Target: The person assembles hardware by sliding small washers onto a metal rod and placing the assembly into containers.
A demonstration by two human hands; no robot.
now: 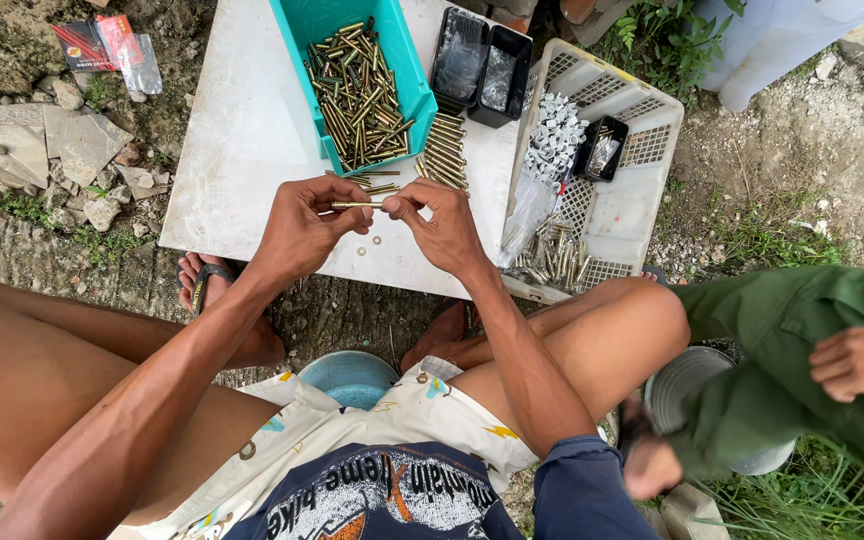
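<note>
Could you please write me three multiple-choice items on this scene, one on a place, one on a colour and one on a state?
1. Where do the loose washers lie?
A. on the white board, just below the hands
B. in the black trays
C. on the ground

2. What colour is the bin of brass bolts?
A. red
B. teal
C. yellow

3. How is the brass bolt held?
A. by the left hand alone
B. between both hands, level
C. lying loose

Answers: 1 A, the small rings sit on the bare board; 2 B, its walls are teal; 3 B, the right hand pinches the other end.

Soft overcast daylight, faint shadows, sharp focus, wide-angle bending at edges.
</note>
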